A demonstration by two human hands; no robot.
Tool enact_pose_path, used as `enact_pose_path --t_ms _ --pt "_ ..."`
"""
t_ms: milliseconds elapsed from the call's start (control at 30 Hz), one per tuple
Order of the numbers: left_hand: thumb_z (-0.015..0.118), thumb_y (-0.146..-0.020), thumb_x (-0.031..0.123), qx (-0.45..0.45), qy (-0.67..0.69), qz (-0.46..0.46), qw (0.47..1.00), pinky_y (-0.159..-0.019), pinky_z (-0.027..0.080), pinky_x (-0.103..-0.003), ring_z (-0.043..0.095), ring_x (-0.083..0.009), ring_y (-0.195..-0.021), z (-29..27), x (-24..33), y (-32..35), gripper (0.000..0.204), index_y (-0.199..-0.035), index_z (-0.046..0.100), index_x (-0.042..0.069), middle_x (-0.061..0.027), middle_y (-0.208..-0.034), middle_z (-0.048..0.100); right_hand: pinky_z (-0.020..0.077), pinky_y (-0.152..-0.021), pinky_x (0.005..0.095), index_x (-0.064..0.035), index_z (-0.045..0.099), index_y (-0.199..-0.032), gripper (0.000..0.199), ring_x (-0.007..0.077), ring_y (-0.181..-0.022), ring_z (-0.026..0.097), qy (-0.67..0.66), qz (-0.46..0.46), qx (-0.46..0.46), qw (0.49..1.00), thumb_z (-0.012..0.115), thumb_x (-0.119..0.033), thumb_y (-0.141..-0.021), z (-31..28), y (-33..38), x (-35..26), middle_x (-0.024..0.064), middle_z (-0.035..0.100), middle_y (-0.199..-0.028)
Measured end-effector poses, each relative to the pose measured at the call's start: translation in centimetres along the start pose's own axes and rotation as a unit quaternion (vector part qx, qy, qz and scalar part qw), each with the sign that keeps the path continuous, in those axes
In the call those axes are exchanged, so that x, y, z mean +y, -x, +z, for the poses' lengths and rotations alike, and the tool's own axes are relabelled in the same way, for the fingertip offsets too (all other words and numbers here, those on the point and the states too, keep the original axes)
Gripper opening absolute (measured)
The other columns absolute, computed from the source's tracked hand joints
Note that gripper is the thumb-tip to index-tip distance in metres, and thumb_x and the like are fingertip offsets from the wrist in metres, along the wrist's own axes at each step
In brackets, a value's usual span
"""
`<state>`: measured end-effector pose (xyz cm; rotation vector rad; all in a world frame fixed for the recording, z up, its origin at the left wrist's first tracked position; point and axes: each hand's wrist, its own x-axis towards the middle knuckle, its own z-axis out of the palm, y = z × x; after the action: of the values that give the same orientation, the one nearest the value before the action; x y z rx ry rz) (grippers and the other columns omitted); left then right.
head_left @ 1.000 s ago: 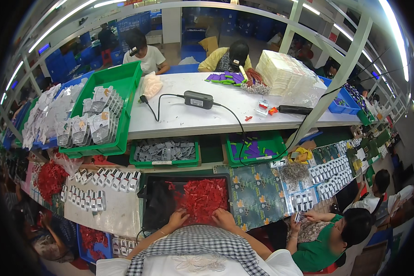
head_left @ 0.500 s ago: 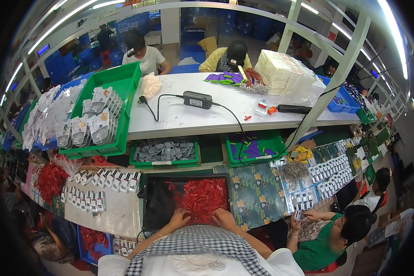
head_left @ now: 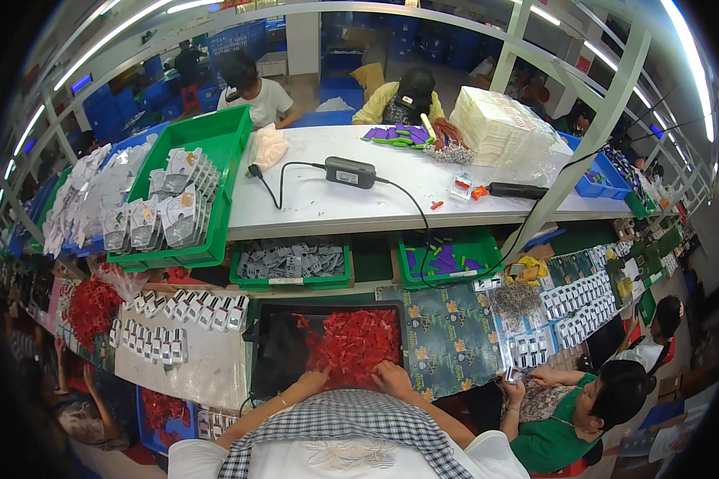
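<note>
A black tray [head_left: 273,351] in front of me holds a heap of small red plastic parts [head_left: 353,342]. My left hand [head_left: 312,381] rests at the near edge of the heap, fingers down among the red parts. My right hand [head_left: 391,375] lies beside it on the same edge, fingers curled over the pieces. Whether either hand grips a piece cannot be made out. A thin bracelet sits on my left wrist. My checked shirt fills the bottom of the view.
Rows of small carded packs [head_left: 176,319] lie left of the tray. A printed dark green sheet [head_left: 447,339] lies to the right. A person in green [head_left: 571,407] works at the lower right. Green bins [head_left: 216,144], a black power adapter [head_left: 350,172] and cable sit on the white shelf.
Both hands have shifted slightly along the near edge of the red heap. Nothing else has visibly moved.
</note>
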<state>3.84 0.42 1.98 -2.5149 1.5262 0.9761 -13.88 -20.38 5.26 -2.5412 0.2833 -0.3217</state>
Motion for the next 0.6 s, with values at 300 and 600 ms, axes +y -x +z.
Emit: enact_pose_path --t_ms 300,600 --pt "0.072 -0.075 0.022 0.059 0.285 0.085 0.953 -0.07 0.052 -0.037 0.065 -0.0247 -0.08 0.5 1.9 -2.5 0.056 -0.123 0.049 0.004 -0.0138 -0.096 0.064 0.0489 -0.064 0.0362 -0.0085 0.058 -0.088 0.017 0.0252 -0.074 0.06 0.01 0.004 0.001 1.0 0.066 -0.019 -0.078 -0.1 0.1 -0.1 0.008 0.057 -0.082" --pt "0.067 -0.081 0.021 0.111 0.469 0.073 0.873 -0.062 0.05 -0.03 0.063 -0.0169 -0.069 -2.6 2.3 0.6 0.042 -0.119 0.055 0.008 -0.0075 -0.087 0.065 0.0486 -0.067 0.0365 -0.0084 0.058 -0.089 0.017 0.0255 -0.078 0.06 0.013 0.008 -0.01 1.0 0.066 -0.02 -0.079 0.1 0.2 0.0 0.0082 0.057 -0.084"
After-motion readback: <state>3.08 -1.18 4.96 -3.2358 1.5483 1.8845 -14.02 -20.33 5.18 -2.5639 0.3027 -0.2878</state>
